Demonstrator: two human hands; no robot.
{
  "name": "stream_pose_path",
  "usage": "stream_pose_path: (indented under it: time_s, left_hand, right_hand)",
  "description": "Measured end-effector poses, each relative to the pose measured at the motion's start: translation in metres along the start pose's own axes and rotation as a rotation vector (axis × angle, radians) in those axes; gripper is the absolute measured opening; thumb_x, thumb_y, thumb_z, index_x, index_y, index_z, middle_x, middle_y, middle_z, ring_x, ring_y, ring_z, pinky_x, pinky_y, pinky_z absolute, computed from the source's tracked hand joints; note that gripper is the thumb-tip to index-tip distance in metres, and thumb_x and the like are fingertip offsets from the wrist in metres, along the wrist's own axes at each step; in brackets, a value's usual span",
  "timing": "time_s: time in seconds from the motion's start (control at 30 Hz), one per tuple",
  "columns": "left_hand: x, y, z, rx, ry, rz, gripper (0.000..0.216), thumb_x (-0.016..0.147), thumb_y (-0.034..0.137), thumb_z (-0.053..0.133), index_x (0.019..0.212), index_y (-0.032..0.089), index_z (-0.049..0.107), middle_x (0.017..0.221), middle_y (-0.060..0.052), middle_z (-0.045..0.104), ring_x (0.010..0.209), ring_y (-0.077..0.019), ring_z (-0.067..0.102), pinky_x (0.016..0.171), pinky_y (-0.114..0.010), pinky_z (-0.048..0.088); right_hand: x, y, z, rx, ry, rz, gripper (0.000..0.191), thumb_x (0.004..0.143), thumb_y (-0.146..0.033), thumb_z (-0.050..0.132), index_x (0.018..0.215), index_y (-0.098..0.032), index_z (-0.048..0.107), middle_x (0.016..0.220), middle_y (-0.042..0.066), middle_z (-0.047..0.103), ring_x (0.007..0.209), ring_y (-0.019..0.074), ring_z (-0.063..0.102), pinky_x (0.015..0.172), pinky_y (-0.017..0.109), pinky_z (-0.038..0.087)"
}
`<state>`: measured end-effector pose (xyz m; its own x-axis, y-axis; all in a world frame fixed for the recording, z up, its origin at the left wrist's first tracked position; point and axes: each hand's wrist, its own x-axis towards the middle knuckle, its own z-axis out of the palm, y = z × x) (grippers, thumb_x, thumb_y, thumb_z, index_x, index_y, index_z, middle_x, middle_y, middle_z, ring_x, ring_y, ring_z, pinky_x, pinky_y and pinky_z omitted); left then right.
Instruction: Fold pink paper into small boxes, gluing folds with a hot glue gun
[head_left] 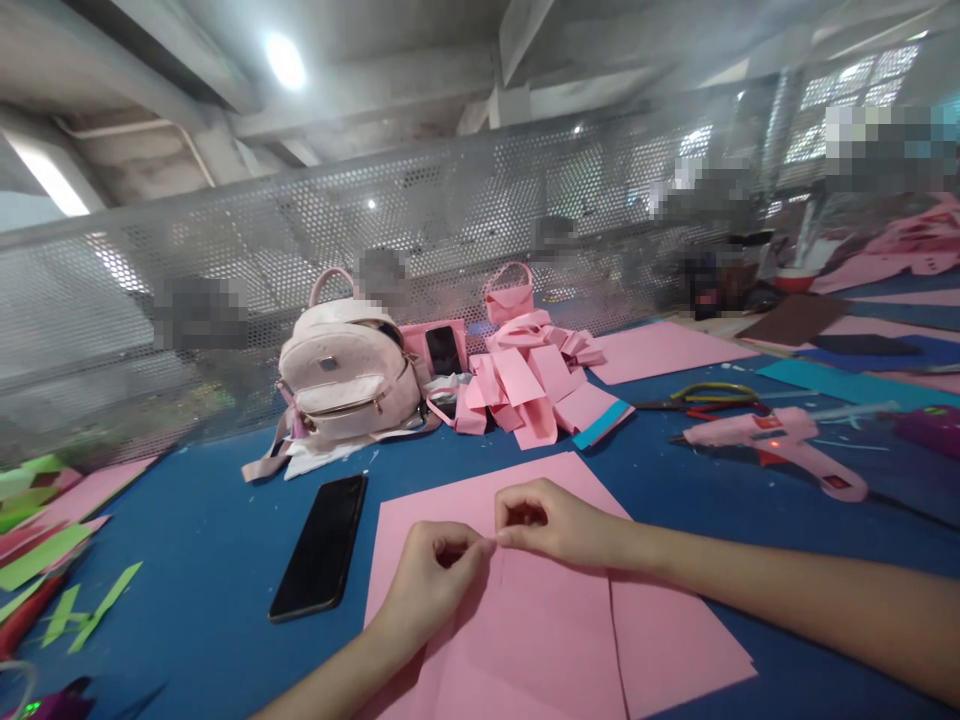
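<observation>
Pink paper sheets (555, 640) lie overlapping on the blue table in front of me. Over their upper part, my left hand (442, 570) and my right hand (551, 520) meet with thumb and finger pinched. The fingertips almost touch. A faint thin line runs down just below them; whatever the fingers pinch is too small to make out. To the left of the sheets lies a black phone (319, 548). A pink glue gun (776, 445) with a small red light rests on its side to the right, beyond my right forearm.
A pale backpack (352, 370) stands at the back, beside a heap of folded pink paper pieces (525, 385) and a small pink paper bag (510, 302). Yellow-handled scissors (716, 395) lie right. Green paper strips (105, 610) are left. A perforated metal screen (450, 210) bounds the table.
</observation>
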<state>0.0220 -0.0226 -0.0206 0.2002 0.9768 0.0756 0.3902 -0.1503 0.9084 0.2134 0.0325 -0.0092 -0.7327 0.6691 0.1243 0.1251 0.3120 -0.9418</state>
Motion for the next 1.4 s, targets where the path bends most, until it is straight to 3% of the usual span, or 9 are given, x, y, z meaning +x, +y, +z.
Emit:
stream_pose_path:
  time_s: [0.2, 0.47, 0.83, 1.17, 1.4]
  left_hand:
    - [0.004, -0.001, -0.008, -0.039, 0.058, 0.008, 0.038, 0.081, 0.038, 0.056, 0.052, 0.014, 0.053, 0.054, 0.002, 0.036, 0.056, -0.0104, 0.033, 0.051, -0.024, 0.026]
    - [0.003, -0.001, -0.007, -0.083, 0.076, -0.022, 0.038, 0.078, 0.041, 0.058, 0.053, 0.013, 0.057, 0.053, 0.001, 0.037, 0.055, -0.0105, 0.032, 0.052, -0.025, 0.025]
    - [0.002, -0.001, -0.012, -0.070, 0.082, -0.022, 0.043, 0.078, 0.047, 0.057, 0.052, 0.016, 0.046, 0.055, 0.003, 0.031, 0.055, -0.0095, 0.028, 0.051, -0.024, 0.022]
    - [-0.007, 0.003, -0.001, -0.006, 0.010, -0.030, 0.038, 0.081, 0.041, 0.054, 0.055, 0.013, 0.054, 0.057, 0.000, 0.040, 0.058, -0.0115, 0.037, 0.053, -0.023, 0.028]
    - [-0.010, 0.006, 0.004, 0.045, -0.034, -0.020, 0.038, 0.084, 0.038, 0.052, 0.054, 0.014, 0.051, 0.056, 0.002, 0.034, 0.058, -0.0105, 0.032, 0.052, -0.023, 0.026]
  right_hand:
    - [0.006, 0.004, -0.017, 0.018, 0.000, -0.026, 0.025, 0.080, -0.031, 0.066, 0.068, -0.016, 0.050, 0.064, -0.005, 0.044, 0.061, 0.0100, 0.038, 0.055, 0.023, 0.029]
    - [0.007, 0.010, -0.028, 0.014, -0.044, -0.028, 0.027, 0.080, -0.033, 0.066, 0.066, -0.016, 0.049, 0.064, -0.005, 0.043, 0.061, 0.0099, 0.037, 0.056, 0.023, 0.028]
    - [0.004, 0.004, -0.027, 0.025, -0.039, -0.015, 0.022, 0.080, -0.027, 0.063, 0.067, -0.016, 0.049, 0.066, -0.005, 0.044, 0.063, 0.0102, 0.038, 0.058, 0.023, 0.030]
    - [-0.005, 0.003, -0.010, -0.007, -0.061, 0.025, 0.009, 0.076, -0.019, 0.062, 0.070, -0.015, 0.056, 0.067, -0.004, 0.051, 0.062, 0.0093, 0.043, 0.055, 0.021, 0.033]
    - [-0.007, -0.003, 0.000, -0.032, -0.069, 0.036, 0.004, 0.075, -0.015, 0.060, 0.071, -0.015, 0.058, 0.064, -0.005, 0.052, 0.060, 0.0084, 0.043, 0.054, 0.020, 0.034]
